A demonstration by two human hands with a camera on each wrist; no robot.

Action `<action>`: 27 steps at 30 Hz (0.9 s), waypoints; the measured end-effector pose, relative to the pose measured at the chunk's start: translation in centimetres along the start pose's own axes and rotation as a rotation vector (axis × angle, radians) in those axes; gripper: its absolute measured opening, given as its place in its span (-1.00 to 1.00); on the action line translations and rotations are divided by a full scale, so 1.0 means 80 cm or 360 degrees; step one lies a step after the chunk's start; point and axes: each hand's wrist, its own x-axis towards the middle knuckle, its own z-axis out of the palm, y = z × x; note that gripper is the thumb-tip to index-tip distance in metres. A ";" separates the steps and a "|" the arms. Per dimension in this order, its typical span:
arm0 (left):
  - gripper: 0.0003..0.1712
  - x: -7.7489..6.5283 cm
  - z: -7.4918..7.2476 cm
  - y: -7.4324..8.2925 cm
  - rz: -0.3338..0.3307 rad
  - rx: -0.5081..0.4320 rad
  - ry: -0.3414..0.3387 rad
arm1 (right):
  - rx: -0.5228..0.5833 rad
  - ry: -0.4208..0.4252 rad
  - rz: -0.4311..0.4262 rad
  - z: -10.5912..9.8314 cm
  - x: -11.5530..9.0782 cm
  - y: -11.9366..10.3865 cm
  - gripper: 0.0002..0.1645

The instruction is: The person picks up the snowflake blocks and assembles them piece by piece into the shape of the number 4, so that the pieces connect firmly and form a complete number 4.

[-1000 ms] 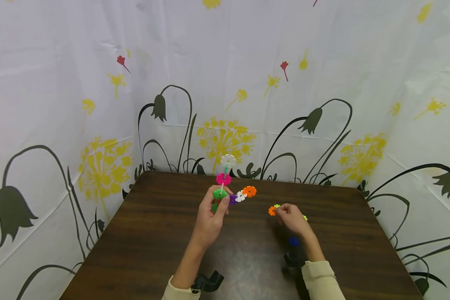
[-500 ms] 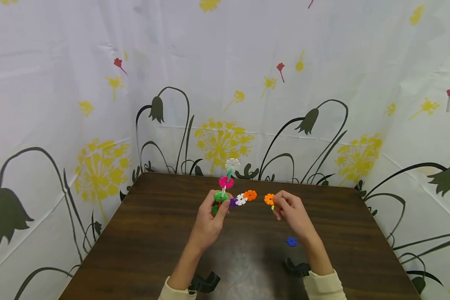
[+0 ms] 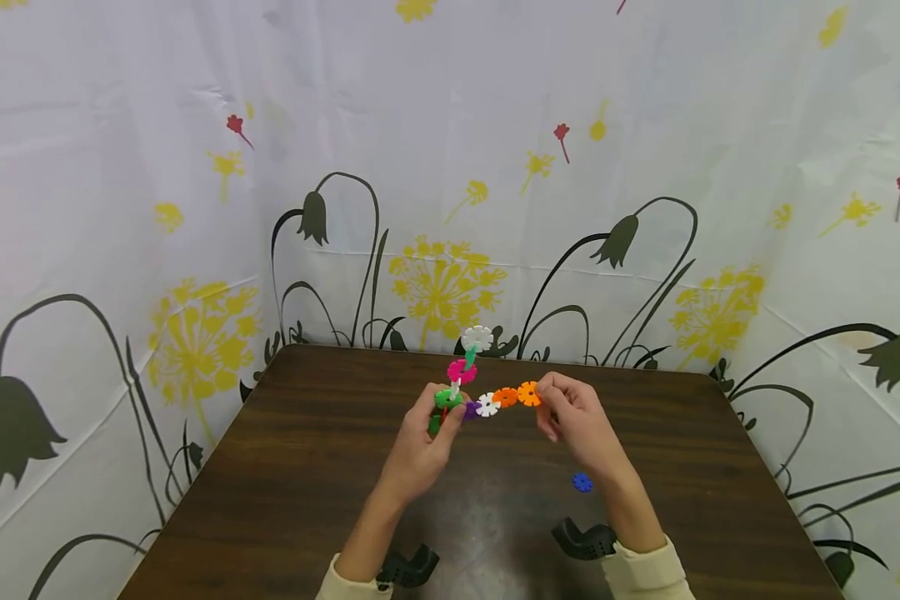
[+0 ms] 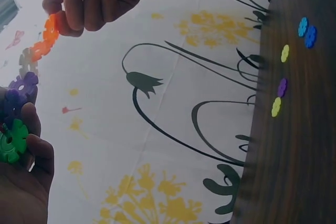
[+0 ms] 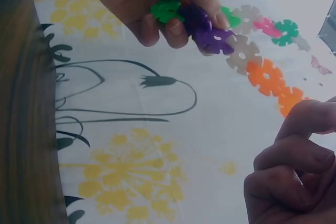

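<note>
My left hand grips a branching chain of flower-shaped interlocking discs near its green disc. One branch rises through a pink disc to a white disc at the top. The other runs right through a purple disc and a second white disc to an orange disc. Between thumb and fingers, my right hand pinches another orange disc. Both orange discs meet at their edges; whether their slots are locked, I cannot tell. Fingers hide part of the chain.
A blue disc lies on the dark wooden table. The left wrist view also has a light blue disc, yellow disc and purple disc on the tabletop. A flower-printed curtain hangs behind.
My right hand has lifted the orange disc off the table and brought it left against the chain's orange end. The chain in my left hand has shifted slightly right and down.
</note>
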 end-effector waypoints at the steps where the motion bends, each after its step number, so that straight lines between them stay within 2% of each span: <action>1: -0.87 0.000 0.000 0.000 0.0007 0.0000 -0.0010 | -0.0002 -0.0003 0.0000 0.000 0.000 0.000 -0.60; 16: -0.87 0.001 0.001 -0.002 0.0024 -0.0001 -0.0072 | -0.0025 -0.0058 0.0025 -0.001 -0.001 -0.001 -0.59; 27: -0.88 0.000 -0.004 -0.006 0.0212 0.0052 -0.0127 | 0.0022 -0.0194 0.0029 -0.002 -0.003 -0.008 -0.64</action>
